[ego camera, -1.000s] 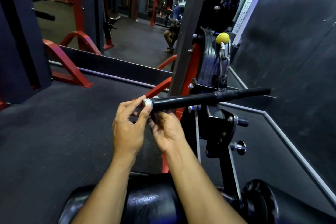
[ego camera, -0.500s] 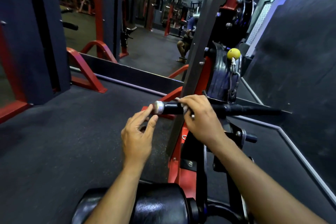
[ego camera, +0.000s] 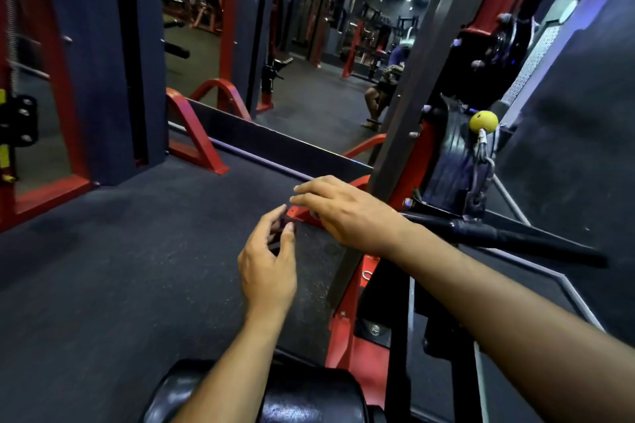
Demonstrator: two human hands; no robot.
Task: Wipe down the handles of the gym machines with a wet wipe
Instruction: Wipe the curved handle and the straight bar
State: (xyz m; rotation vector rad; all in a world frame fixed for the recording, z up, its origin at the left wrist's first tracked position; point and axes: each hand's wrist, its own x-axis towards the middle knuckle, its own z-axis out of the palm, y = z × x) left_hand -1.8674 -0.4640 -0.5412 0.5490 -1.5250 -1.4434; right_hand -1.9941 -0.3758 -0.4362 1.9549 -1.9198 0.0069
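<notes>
The black handle bar (ego camera: 498,237) of the machine lies across the right part of the scene, going from under the right hand (ego camera: 347,213) out to the far right. Its left end is hidden by this hand. The right hand rests on top of that end with fingers stretched forward and almost straight. I cannot tell if the thumb closes around the bar below, so its grip seems loose and laid on more than clamped. A small pale spot under the knuckles may be the wet wipe, but the view is too blurred to be sure.

The left hand (ego camera: 269,261) is just near and left of the bar end, apart from it, with fingers loosely curled and holding nothing that I can see.

About the progress: only the left end of the bar seems to be in work now. The long right part of the handle, past the forearm, shows no sign that tells wiped or not. I judge the task is at an early or middle stage for this machine, and the other machines far behind, by the red frames (ego camera: 199,134), are left to do
</notes>
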